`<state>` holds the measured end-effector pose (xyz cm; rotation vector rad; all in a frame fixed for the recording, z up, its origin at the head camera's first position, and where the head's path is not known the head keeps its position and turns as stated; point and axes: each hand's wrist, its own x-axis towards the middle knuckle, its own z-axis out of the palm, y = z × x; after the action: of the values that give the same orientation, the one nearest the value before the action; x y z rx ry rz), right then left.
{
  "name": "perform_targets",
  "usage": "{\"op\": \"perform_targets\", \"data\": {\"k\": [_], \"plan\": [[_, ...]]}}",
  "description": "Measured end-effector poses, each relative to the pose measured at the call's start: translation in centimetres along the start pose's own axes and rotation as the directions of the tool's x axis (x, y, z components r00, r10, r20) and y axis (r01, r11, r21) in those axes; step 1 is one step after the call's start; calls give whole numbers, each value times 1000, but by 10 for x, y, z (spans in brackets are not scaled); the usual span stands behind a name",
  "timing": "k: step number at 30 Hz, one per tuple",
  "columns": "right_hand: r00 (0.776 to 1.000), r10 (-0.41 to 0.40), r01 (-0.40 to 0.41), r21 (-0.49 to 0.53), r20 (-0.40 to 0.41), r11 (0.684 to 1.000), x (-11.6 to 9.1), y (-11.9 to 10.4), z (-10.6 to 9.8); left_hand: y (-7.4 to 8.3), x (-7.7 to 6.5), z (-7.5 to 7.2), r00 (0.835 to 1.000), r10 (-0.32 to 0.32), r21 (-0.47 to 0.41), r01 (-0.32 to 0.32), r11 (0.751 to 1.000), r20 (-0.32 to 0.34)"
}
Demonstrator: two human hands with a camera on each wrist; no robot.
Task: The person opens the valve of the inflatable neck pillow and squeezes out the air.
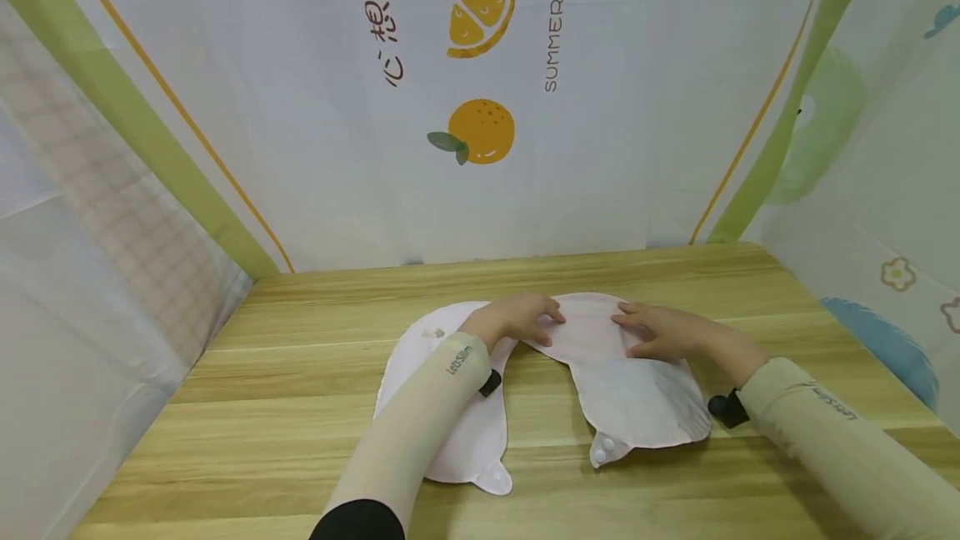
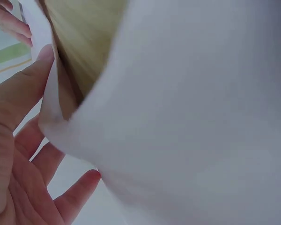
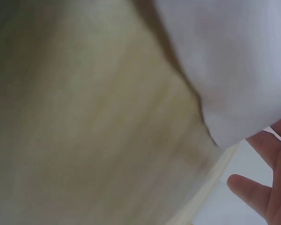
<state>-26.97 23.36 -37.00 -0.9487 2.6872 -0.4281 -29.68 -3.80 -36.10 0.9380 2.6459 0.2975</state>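
Note:
A pale pink, U-shaped neck pillow [image 1: 588,319] lies rather flat on the wooden table, its two arms toward me. My left hand [image 1: 517,317] rests across the inner side of its curved top, fingers spread. In the left wrist view, the thumb [image 2: 30,77] touches a narrow band of the fabric and a fingertip meets its edge. On the right part of the curve, my right hand [image 1: 663,332] touches the top surface with extended fingers. The right arm of the pillow looks creased and slightly raised, with a tab of round snaps [image 1: 606,448] at its end.
A wooden table [image 1: 285,407] carries the pillow. Behind it hangs a white cloth [image 1: 600,148] printed with oranges and lettering. More printed cloth flanks the left and right sides. Black wrist cameras [image 1: 729,409] sit at my beige sleeves.

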Motion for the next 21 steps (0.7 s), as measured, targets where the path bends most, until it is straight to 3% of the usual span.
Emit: {"op": "perform_targets", "data": {"k": [6, 14, 21], "plan": [[1000, -9, 9, -3, -7, 1000, -3, 2, -1, -3, -6, -2, 1000, 13, 9, -13, 1000, -2], [1000, -2, 2, 1, -13, 1000, -7, 2, -2, -6, -15, -4, 1000, -20, -24, 20, 1000, 3], [999, -39, 38, -47, -22, 998, -1, -5, -9, -4, -11, -7, 999, 18, 15, -18, 1000, -31]]}}
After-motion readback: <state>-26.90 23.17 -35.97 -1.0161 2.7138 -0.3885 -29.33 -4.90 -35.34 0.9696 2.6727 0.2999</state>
